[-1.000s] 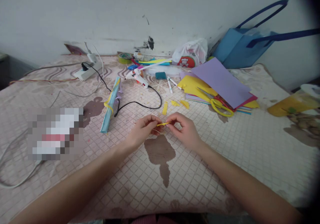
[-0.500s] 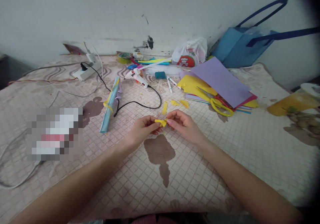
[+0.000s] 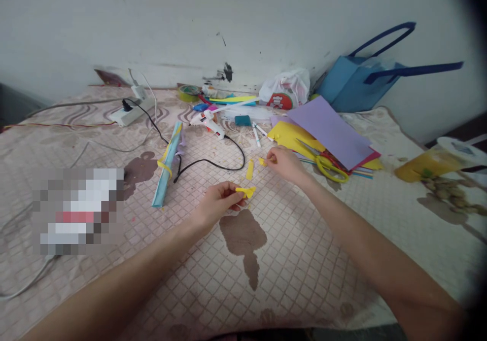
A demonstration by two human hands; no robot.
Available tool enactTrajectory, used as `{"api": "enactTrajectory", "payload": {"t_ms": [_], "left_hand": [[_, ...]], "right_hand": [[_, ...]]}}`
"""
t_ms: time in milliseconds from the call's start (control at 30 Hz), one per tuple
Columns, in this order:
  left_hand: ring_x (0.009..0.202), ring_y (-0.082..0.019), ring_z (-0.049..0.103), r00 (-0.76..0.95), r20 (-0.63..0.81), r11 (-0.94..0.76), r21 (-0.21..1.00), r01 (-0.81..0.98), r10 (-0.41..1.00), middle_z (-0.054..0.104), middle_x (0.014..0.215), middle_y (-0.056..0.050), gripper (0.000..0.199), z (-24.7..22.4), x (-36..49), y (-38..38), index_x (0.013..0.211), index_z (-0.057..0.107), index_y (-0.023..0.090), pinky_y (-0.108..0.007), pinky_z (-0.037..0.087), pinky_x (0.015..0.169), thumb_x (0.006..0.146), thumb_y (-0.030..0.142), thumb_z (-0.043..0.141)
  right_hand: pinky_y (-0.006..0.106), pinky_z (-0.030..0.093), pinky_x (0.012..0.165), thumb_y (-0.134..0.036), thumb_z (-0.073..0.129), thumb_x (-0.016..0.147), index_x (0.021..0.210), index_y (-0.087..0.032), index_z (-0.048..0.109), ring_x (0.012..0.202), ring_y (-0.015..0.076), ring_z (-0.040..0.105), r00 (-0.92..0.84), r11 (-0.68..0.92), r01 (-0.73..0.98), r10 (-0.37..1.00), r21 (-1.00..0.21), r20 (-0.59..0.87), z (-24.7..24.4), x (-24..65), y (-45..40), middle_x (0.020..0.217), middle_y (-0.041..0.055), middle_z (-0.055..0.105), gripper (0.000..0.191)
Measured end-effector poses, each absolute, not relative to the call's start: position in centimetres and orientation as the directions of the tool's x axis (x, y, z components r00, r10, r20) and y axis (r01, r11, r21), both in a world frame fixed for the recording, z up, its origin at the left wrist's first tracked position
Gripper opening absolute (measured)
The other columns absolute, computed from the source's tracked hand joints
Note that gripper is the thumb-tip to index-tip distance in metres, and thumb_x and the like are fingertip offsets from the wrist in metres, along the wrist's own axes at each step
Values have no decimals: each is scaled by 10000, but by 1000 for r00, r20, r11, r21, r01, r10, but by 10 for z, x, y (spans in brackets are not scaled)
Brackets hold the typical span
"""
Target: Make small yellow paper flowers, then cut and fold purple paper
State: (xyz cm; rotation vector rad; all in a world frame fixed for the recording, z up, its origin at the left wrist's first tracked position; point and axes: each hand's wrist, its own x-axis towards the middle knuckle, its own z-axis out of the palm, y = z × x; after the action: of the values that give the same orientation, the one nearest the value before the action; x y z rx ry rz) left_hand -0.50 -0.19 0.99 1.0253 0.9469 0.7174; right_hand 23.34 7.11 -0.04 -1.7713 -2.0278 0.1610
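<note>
Between the fingertips of my left hand [image 3: 224, 197] is a small folded yellow paper piece [image 3: 248, 193], held over the patterned tablecloth. My right hand [image 3: 280, 162] is farther forward and to the right, its fingers pinched at a yellow scrap [image 3: 262, 162] on the cloth; whether the scrap is gripped or only touched is hard to see. A yellow strip [image 3: 250, 169] lies between the hands. Left of them rests a light blue paper stick [image 3: 167, 166] with yellow and purple curled strips around it.
A white glue gun [image 3: 212, 125] with a black cable lies behind my hands. Yellow scissors [image 3: 332, 169] rest on coloured paper sheets [image 3: 331, 128] at the right. A power strip [image 3: 131, 111], plastic bag [image 3: 285, 88], blue bag [image 3: 353, 84] and cup [image 3: 428, 163] stand around.
My right hand has let go of the folded yellow piece and moved forward and right to the scraps. My left hand still holds the piece. The view has shifted slightly.
</note>
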Motion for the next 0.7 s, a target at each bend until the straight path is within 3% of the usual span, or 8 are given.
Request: {"api": "enactTrajectory", "payload": {"t_ms": [233, 400, 500, 700], "left_hand": [[626, -87, 595, 424, -316, 377, 924, -67, 849, 660, 703, -20, 154, 10, -6, -3, 792, 581, 130, -208, 456, 608, 742, 238, 680], [598, -79, 579, 428, -322, 385, 921, -67, 845, 657, 687, -14, 167, 9, -5, -2, 796, 571, 127, -204, 450, 596, 736, 239, 680], [609, -81, 585, 421, -326, 387, 920, -66, 847, 654, 684, -12, 155, 9, -5, -2, 794, 570, 128, -203, 451, 597, 737, 227, 675], [617, -81, 584, 424, -322, 380, 923, -58, 847, 652, 695, -10, 156, 9, -5, 0, 791, 571, 132, -209, 457, 604, 739, 238, 673]], "right_hand": [[269, 363, 565, -102, 585, 692, 693, -194, 534, 578, 142, 491, -152, 252, 855, 957, -454, 245, 1, 232, 71, 605, -15, 532, 105], [266, 425, 643, -73, 495, 726, 756, -200, 536, 725, 150, 549, -255, 417, 748, 899, -517, 356, 1, 241, 50, 802, 20, 575, 137], [298, 439, 701, -59, 470, 737, 766, -209, 544, 788, 173, 568, -282, 516, 663, 843, -542, 458, -3, 246, 37, 823, 27, 589, 170], [316, 441, 748, -62, 479, 736, 776, -216, 554, 811, 179, 580, -202, 501, 640, 841, -582, 501, -9, 248, 33, 824, 21, 610, 176]]}}
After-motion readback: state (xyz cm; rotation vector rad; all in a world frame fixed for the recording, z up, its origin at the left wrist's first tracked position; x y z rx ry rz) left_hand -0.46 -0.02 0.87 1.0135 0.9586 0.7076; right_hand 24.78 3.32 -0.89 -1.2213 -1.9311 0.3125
